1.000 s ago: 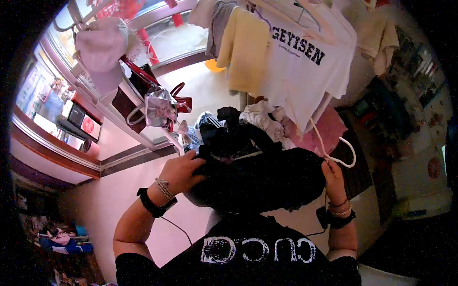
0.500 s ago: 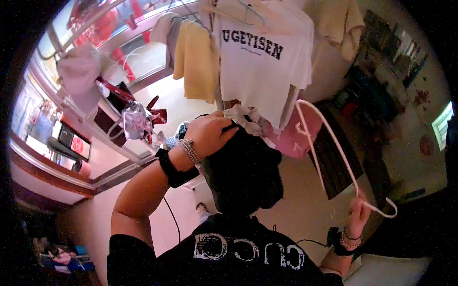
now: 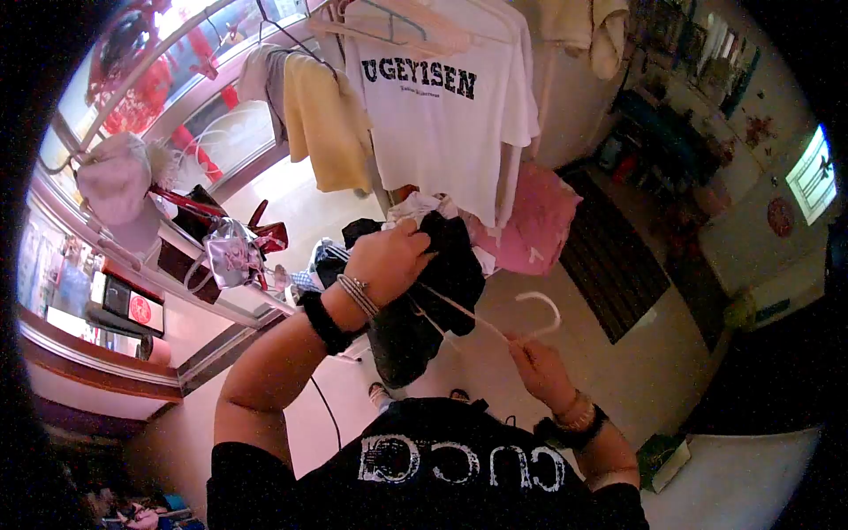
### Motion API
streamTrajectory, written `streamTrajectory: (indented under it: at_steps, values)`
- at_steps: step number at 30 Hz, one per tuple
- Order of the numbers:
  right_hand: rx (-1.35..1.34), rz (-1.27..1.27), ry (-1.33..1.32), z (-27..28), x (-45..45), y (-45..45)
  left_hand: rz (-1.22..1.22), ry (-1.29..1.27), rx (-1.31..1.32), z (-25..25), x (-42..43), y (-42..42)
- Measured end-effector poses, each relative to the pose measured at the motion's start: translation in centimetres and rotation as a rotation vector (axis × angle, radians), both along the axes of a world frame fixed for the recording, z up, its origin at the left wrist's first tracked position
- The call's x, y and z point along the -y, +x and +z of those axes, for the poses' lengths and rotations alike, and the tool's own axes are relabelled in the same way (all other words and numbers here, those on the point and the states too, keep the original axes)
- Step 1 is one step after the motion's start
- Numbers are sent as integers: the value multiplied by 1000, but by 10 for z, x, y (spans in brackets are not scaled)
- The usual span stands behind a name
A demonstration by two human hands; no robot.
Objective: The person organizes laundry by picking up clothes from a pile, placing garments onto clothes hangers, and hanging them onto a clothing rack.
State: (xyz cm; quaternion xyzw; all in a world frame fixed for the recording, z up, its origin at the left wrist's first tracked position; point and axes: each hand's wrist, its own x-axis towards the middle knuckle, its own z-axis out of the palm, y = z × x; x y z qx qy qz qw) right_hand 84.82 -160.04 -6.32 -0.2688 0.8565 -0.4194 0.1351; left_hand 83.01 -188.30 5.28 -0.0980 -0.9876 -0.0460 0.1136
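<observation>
A black garment (image 3: 406, 349) hangs in folds from my left hand (image 3: 387, 263), whose fingers are closed on its upper part. My right hand (image 3: 541, 371) grips a white hanger (image 3: 477, 320) close to its hook, which curves up above the fingers. The far part of the hanger lies against the black garment, and its end is hidden there, so I cannot tell whether it is inside the cloth. Just beyond my left hand are a pale crumpled cloth (image 3: 424, 208) and a pink cloth (image 3: 534, 221).
Ahead, a white T-shirt (image 3: 433, 124) with black lettering and a yellow garment (image 3: 325, 124) hang on a rack. To the left hang a pink cap (image 3: 115, 181) and a shiny small bag (image 3: 231, 256). A dark striped mat (image 3: 609, 256) lies on the floor at right.
My right hand has brought the hanger leftward from the far right to the black garment. The garment hangs lower and looser, still in my left hand. The view has shifted slightly.
</observation>
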Motion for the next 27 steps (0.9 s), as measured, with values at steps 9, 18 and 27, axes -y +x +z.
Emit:
streamTrajectory:
  at_steps: [9, 18, 27]
  values:
    - [154, -10, -249, 8, 93, -43, -106, 199, 39, -27, -33, 62]
    - [-19, 121, -336, 25, 48, -71, -314, 331, 369, -47, -1, 119]
    - [-396, 435, -355, 103, -11, -48, 103, 661, -435, -62, 62, 44]
